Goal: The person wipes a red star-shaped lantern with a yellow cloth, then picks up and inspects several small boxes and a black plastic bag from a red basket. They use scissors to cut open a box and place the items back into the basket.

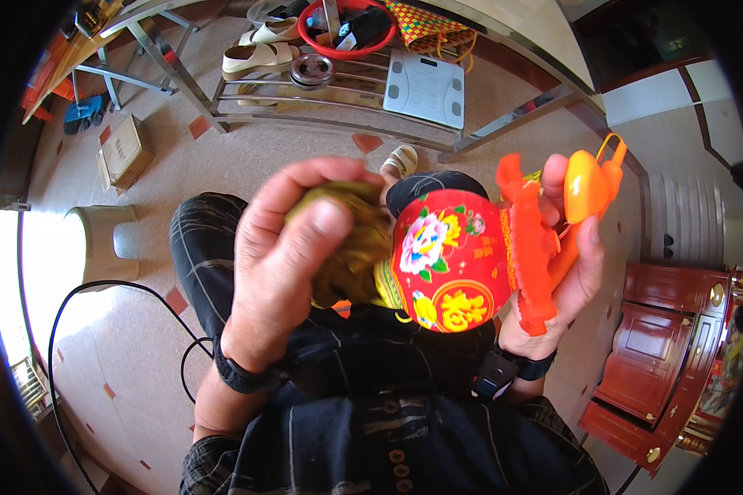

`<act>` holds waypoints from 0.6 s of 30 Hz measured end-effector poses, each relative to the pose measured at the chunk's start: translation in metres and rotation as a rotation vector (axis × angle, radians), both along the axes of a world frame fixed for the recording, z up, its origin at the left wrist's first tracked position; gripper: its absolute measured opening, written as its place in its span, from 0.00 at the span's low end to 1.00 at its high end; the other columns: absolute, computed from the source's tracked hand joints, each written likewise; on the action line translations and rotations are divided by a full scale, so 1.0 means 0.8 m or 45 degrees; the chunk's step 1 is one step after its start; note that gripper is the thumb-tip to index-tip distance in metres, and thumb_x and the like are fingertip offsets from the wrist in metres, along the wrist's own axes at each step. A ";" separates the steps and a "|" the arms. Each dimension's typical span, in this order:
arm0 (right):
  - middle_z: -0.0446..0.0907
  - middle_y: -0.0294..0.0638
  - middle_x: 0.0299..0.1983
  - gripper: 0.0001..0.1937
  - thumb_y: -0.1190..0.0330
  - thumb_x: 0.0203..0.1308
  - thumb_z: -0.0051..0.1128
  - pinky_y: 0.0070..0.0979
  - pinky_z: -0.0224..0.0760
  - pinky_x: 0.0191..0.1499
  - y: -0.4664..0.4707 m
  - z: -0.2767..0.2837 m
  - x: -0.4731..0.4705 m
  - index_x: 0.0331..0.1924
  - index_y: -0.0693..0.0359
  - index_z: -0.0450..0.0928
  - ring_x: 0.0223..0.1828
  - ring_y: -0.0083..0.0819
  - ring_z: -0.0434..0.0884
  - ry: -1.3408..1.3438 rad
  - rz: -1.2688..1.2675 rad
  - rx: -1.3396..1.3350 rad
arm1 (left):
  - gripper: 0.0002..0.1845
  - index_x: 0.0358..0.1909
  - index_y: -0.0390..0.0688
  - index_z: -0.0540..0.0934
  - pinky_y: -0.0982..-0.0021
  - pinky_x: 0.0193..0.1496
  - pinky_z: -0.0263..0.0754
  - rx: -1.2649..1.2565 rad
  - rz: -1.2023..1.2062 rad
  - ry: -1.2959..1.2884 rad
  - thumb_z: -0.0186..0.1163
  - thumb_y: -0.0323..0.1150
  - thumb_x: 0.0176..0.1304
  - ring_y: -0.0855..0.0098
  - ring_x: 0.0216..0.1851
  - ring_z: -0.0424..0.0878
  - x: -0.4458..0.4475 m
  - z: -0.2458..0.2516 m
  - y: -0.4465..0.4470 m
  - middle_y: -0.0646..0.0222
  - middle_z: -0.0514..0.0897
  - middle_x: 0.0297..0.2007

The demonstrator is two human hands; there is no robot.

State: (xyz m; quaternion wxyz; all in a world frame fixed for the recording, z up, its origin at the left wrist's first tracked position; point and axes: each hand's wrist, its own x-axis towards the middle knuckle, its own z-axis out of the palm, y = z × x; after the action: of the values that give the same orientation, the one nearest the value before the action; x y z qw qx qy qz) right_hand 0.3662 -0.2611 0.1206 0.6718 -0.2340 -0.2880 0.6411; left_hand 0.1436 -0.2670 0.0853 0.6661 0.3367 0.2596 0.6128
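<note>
A red festive lantern (451, 260) with printed flowers and a gold character lies on its side above my lap. My right hand (573, 247) grips its orange-red frilled end (532, 253), together with an orange plastic handle with a yellow-orange heart-shaped piece (585, 185). On the lantern's other end, my left hand (297, 241) holds an olive-green, crumpled bundle (350, 247), perhaps cloth or tassel, pinched between thumb and fingers. The bundle touches the lantern's yellow rim. Where the two join is partly hidden, and the left hand is slightly blurred.
Ahead stands a metal-framed table with a lower rack holding shoes, a red basin (347, 49) and a white scale (425, 90). A cardboard box (126, 151) and a pale stool (102, 241) are at left, near a black cable (114, 283). Red wooden cabinets (647, 352) stand at right.
</note>
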 end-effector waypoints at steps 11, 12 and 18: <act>0.72 0.45 0.58 0.25 0.62 0.64 0.50 0.37 0.71 0.54 -0.007 -0.004 -0.007 0.63 0.61 0.64 0.44 0.26 0.75 0.229 0.067 -0.032 | 0.15 0.49 0.37 0.76 0.70 0.52 0.74 -0.106 -0.031 -0.090 0.54 0.35 0.67 0.72 0.46 0.80 -0.010 -0.005 0.003 0.61 0.82 0.43; 0.72 0.45 0.58 0.24 0.61 0.64 0.49 0.38 0.71 0.55 -0.007 -0.003 -0.009 0.63 0.61 0.64 0.45 0.27 0.75 0.243 0.128 0.002 | 0.14 0.49 0.37 0.76 0.71 0.53 0.73 -0.089 -0.082 -0.102 0.53 0.35 0.67 0.73 0.46 0.79 -0.009 -0.004 0.002 0.62 0.82 0.43; 0.71 0.45 0.59 0.25 0.57 0.67 0.44 0.37 0.68 0.59 -0.014 -0.001 -0.022 0.63 0.61 0.62 0.56 0.32 0.75 -0.021 -0.027 0.033 | 0.13 0.48 0.37 0.76 0.74 0.52 0.73 -0.051 -0.314 -0.151 0.54 0.33 0.67 0.75 0.46 0.79 -0.015 -0.004 -0.004 0.64 0.82 0.43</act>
State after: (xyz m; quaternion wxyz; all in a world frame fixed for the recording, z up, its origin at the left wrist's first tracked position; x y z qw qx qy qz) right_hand 0.3485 -0.2723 0.1196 0.6791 -0.2334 -0.2993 0.6282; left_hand 0.1314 -0.2703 0.0823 0.7571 0.3159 0.1885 0.5400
